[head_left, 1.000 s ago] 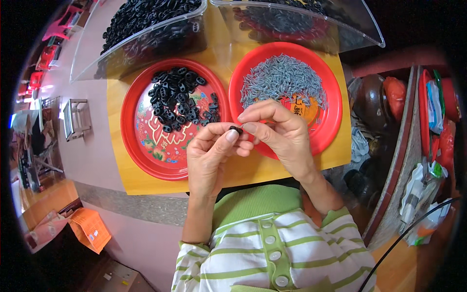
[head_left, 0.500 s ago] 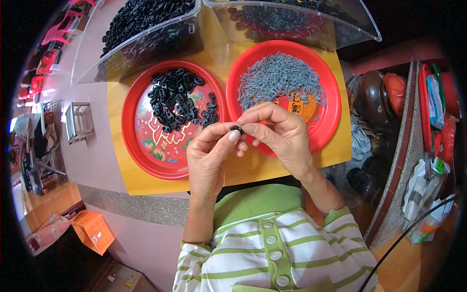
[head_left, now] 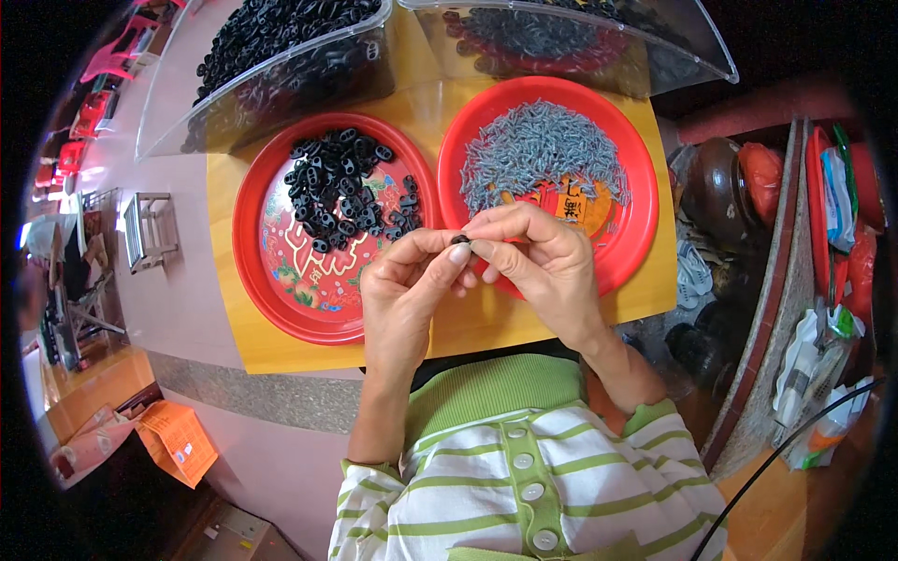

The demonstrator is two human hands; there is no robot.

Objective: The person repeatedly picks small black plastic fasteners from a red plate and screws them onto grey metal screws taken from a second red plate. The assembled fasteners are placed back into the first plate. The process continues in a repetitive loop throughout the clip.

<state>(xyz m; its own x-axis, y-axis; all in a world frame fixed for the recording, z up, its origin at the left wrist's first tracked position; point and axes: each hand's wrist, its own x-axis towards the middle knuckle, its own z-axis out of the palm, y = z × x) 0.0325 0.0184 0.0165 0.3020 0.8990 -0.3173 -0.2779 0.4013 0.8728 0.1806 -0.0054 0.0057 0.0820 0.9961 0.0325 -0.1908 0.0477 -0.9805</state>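
Observation:
Between my hands, above the gap where two red trays meet, is a small black plastic part [head_left: 459,240]. My left hand [head_left: 400,288] is closed, pinching it between thumb and fingertips. My right hand [head_left: 550,271] is also closed, its thumb and forefinger pressed together against the part's right side; whatever they hold there is hidden. On the left red tray [head_left: 245,251] lies a pile of black plastic parts [head_left: 339,178] with two holes each. The right red tray [head_left: 644,220] bears a heap of small grey screws [head_left: 538,145].
Two clear plastic bins stand behind the trays; the left bin [head_left: 281,79] is filled with black parts. A yellow board [head_left: 281,357] lies under the trays. To the right are a brown jar [head_left: 713,192] and a ledge [head_left: 762,309]. A metal stool [head_left: 150,232] stands at left.
My hands have shifted very slightly up and to the right, with the fingertips still meeting at the black part. The trays' contents look the same.

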